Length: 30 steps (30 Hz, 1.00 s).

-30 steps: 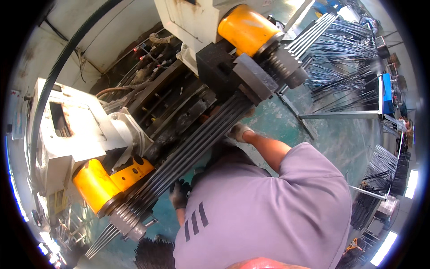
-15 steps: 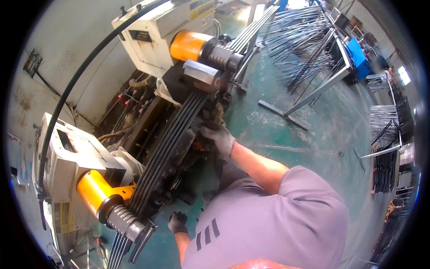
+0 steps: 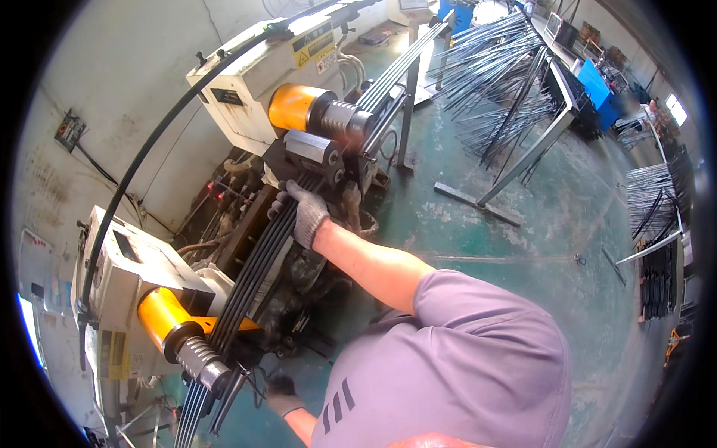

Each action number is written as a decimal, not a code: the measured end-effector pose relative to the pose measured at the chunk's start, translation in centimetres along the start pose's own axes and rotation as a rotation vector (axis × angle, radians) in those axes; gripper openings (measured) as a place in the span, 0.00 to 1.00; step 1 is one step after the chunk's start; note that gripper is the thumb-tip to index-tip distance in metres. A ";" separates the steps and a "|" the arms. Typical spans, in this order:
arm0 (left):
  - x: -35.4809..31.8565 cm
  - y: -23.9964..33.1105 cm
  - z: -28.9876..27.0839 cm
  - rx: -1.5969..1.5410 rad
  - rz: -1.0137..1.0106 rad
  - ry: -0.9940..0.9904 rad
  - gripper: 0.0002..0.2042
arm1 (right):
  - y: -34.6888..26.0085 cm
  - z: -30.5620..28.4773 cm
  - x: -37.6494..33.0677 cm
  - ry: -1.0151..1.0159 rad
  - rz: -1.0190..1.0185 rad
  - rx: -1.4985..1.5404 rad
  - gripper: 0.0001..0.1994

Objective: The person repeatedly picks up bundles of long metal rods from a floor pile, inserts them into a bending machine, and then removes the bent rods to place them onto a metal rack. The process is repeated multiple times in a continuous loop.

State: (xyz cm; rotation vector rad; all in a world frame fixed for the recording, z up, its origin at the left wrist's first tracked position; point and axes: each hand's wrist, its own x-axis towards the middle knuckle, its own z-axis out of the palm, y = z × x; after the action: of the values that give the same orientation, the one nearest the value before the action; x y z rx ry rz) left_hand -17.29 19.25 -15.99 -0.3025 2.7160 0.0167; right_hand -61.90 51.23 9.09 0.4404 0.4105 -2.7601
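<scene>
My right hand [image 3: 307,214], in a grey work glove, is closed around several long dark metal bars [image 3: 267,246], just below the upper clamp. The bars lie side by side and run slantwise through a two-headed machine. A ridged steel cylinder with an orange housing [image 3: 293,107] sits on the upper head, above a bright metal block [image 3: 310,148]. The lower head carries a similar orange housing [image 3: 162,315] over the bars. My left hand [image 3: 282,394], gloved, dark and blurred, is low beside the bars' near end, close to a thin curved black piece [image 3: 257,382]; its fingers are unclear.
White machine cabinets [image 3: 241,108] stand along the wall at left, with a thick black hose [image 3: 142,142] arching over them. A metal stand [image 3: 526,160] and a large pile of thin rods [image 3: 497,67] are at the upper right. Green floor [image 3: 478,299] lies to my right.
My right hand has moved up and left from beside the bars onto them and closed around them. My left hand has shifted lower and slightly left, toward the bars' near end. The view has shifted slightly.
</scene>
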 end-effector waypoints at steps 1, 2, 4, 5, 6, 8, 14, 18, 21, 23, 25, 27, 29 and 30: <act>-1.2 -0.1 -1.0 0.332 -0.005 0.013 0.09 | 0.0 0.0 0.0 -0.003 -0.009 -0.033 0.10; -2.1 -0.2 -2.1 0.419 -0.031 0.047 0.10 | -0.1 0.1 -0.1 -0.006 -0.020 -0.063 0.10; -4.2 -0.4 -4.0 0.490 -0.123 0.119 0.11 | -0.2 0.3 -0.1 -0.018 -0.020 -0.026 0.09; -4.8 -0.9 -5.1 0.472 -0.166 0.118 0.10 | -0.2 0.4 -0.1 -0.015 -0.018 -0.021 0.09; -5.4 -1.4 -6.2 0.458 -0.210 0.130 0.10 | -0.2 0.4 -0.1 -0.005 -0.008 -0.005 0.09; -6.7 -2.5 -8.6 0.440 -0.305 0.164 0.09 | -0.2 0.5 -0.2 -0.009 -0.024 -0.031 0.08; -8.4 -4.9 -19.4 -0.051 -0.758 0.459 0.10 | -0.3 0.5 -0.4 0.041 -0.009 -0.027 0.08; -9.7 -4.5 -27.7 -0.331 -0.839 0.690 0.10 | -0.3 0.7 -0.5 0.045 -0.013 -0.020 0.09; -11.0 -4.1 -33.8 -0.440 -0.818 0.813 0.11 | -0.2 0.5 -0.5 0.024 -0.035 -0.032 0.10; -11.7 -3.7 -37.6 -0.481 -0.784 0.880 0.11 | -0.1 0.4 -0.3 0.030 -0.047 -0.035 0.09; -12.5 -3.3 -41.2 -0.520 -0.738 0.939 0.11 | 0.0 0.2 -0.1 0.059 -0.046 -0.042 0.09; -13.1 -2.8 -44.6 -0.549 -0.693 0.977 0.12 | 0.1 0.0 0.1 0.037 -0.037 -0.021 0.09; -13.6 -2.3 -48.0 -0.566 -0.646 1.016 0.12 | 0.1 0.0 0.2 0.030 -0.041 -0.016 0.08; -13.8 -1.9 -49.5 -0.577 -0.620 1.040 0.12 | 0.0 0.1 0.2 0.035 -0.049 -0.023 0.08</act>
State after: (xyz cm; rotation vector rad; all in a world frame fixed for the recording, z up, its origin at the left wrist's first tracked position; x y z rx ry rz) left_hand -24.01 17.51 34.95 -1.7144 3.3662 0.6285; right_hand -62.08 51.12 9.08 0.4798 0.4673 -2.7949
